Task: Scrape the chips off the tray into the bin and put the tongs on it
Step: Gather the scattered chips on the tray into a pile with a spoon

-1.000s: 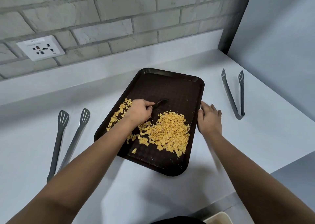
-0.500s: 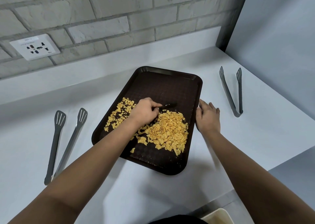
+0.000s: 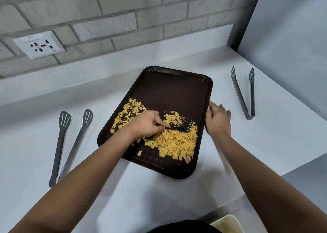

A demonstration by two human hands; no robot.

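Centre frame: left hand [image 3: 147, 124] grips a black scraper [image 3: 178, 129], seemingly plastic, in yellow broken chips [image 3: 174, 141]; right hand [image 3: 218, 120], fingers straight, steadies the dark brown rectangular tray [image 3: 169, 89].

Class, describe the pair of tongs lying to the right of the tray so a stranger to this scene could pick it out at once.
Start at the dark brown rectangular plastic tray in the middle of the white counter. Just past its right edge rests the right hand, and beyond that lie the grey slotted tongs on the right. Unlike the longer grey tongs on the left, they lie near the grey side wall.
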